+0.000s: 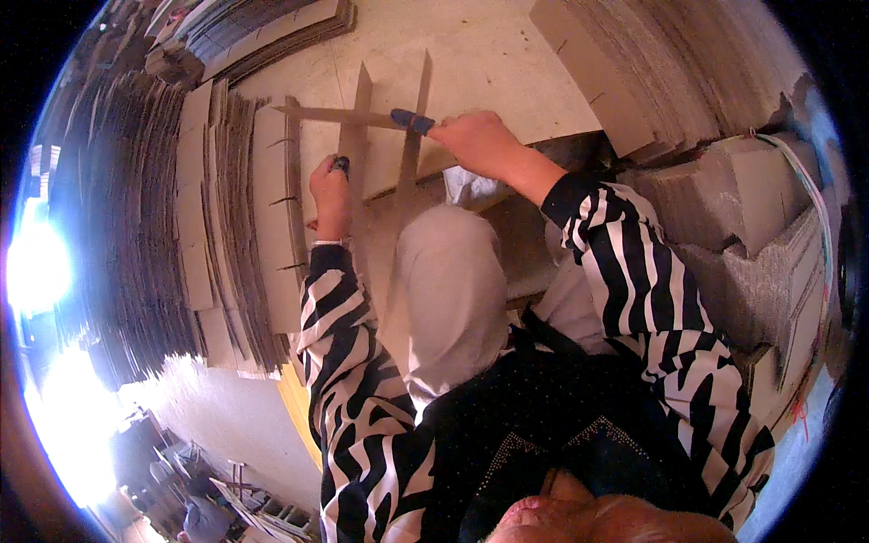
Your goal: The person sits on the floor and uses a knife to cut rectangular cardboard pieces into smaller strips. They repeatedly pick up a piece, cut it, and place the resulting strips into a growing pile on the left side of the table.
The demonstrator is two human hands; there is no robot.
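Note:
My left hand [331, 195] is closed on a long cardboard strip [357, 118] standing on edge, with a dark cover on one fingertip. My right hand [482, 145] pinches the right end of a crossing cardboard strip [330, 115]; blue wrapping [410, 119] covers its fingertips. A second long strip [420, 100] stands to the right, roughly alongside the first. The crossing strip lies across both long strips, over the pale tabletop [480, 54]. Whether its slots sit fully in theirs, I cannot tell. The long strips' near ends reach down beside my knee.
Slotted cardboard pieces [279, 208] stand in tight rows to the left, with a tall dark stack [127, 217] beyond. Another stack [281, 36] lies at the back left, a big one [643, 72] at the back right. More cardboard bundles [751, 199] stand to my right.

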